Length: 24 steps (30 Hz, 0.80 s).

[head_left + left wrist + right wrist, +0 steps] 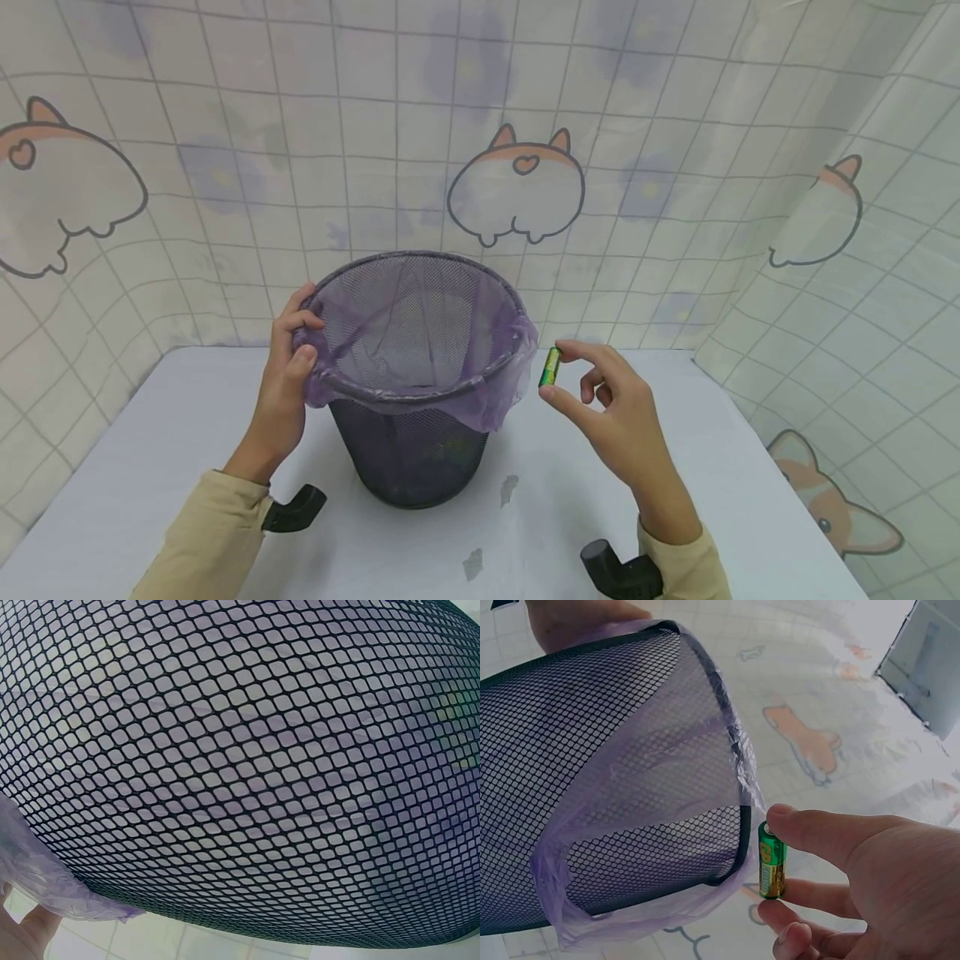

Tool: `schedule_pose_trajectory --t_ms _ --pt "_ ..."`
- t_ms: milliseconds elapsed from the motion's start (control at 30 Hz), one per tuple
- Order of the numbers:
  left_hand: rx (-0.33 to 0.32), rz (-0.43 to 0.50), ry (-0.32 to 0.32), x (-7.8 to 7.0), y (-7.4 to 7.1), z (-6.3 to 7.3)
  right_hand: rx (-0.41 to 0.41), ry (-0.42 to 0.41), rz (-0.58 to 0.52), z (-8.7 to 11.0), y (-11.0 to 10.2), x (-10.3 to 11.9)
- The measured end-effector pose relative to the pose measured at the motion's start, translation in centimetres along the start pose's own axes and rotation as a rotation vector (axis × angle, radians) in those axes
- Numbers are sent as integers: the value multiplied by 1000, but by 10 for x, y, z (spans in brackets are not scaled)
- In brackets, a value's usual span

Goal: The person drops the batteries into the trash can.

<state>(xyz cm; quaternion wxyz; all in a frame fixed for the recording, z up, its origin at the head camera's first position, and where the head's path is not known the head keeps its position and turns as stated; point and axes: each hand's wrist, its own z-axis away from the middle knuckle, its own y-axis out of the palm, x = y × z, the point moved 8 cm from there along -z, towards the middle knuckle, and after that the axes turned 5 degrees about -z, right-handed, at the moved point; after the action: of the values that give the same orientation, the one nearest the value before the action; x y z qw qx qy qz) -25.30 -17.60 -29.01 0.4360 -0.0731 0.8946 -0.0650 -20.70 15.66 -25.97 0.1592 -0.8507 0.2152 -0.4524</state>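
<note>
A black mesh wastebasket point(416, 467) stands upright on the white tabletop, lined with a thin purple bag point(498, 400) folded over its rim. My left hand point(281, 375) grips the rim and the bag on the left side, fingers curled over the edge. Just right of the basket, my right hand point(618, 417) pinches a small green and gold battery point(551, 367) by its two ends between thumb and fingers. The right wrist view shows the battery point(772, 861) held outside the rim, apart from the bag. Mesh fills most of the left wrist view.
Blurred yellow-green patches show through the mesh point(454, 727); what they are I cannot tell. Two grey patches mark the tabletop point(360, 558) in front of the basket. A tile-patterned curtain point(390, 183) with cartoon dogs hangs behind and along both sides.
</note>
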Motion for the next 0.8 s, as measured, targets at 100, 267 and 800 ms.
schedule_pose_trajectory --t_ms 100,267,800 --pt "-1 -2 -3 0 0 0 8 6 -19 -1 1 0" --pt "-2 -6 -5 0 0 0 18 12 -33 -4 2 1" --pt "-2 -7 -7 1 -1 0 17 -3 -6 -10 2 5"
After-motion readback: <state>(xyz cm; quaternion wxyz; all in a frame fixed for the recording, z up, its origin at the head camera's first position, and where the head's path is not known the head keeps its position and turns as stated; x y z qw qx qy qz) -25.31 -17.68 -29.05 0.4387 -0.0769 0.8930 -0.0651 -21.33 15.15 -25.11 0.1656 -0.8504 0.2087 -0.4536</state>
